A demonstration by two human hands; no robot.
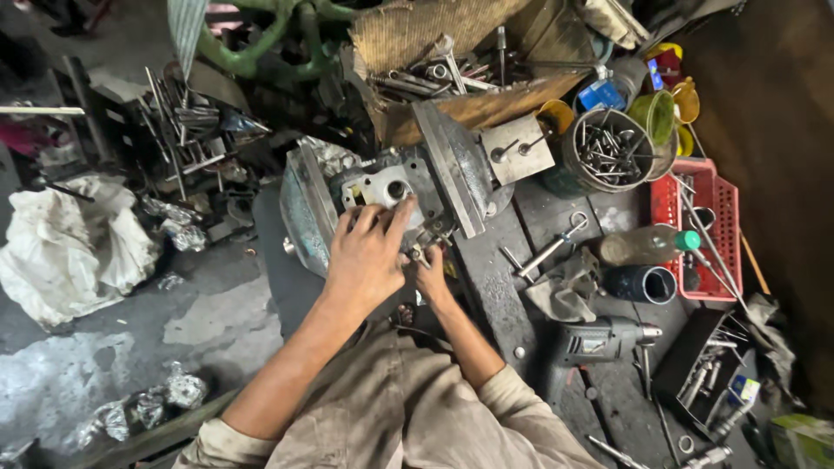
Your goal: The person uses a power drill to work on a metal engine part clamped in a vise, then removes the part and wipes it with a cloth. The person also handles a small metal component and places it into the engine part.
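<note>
Here, a round tin (pixel 647 165) holds bolts (pixel 608 149); left hand (pixel 365 256) touches a metal casting (pixel 382 189).

This is a metalworking or repair workshop. A heavy bench vise (pixel 382 195) is bolted at the front edge of a grimy steel workbench (pixel 495 287). An electric drill (pixel 599 340) lies nearby, a round tin of nails or bolts (pixel 612 149) sits toward the back, and a box of spanners (pixel 452 74), probably wooden, stands behind the vise.
</note>
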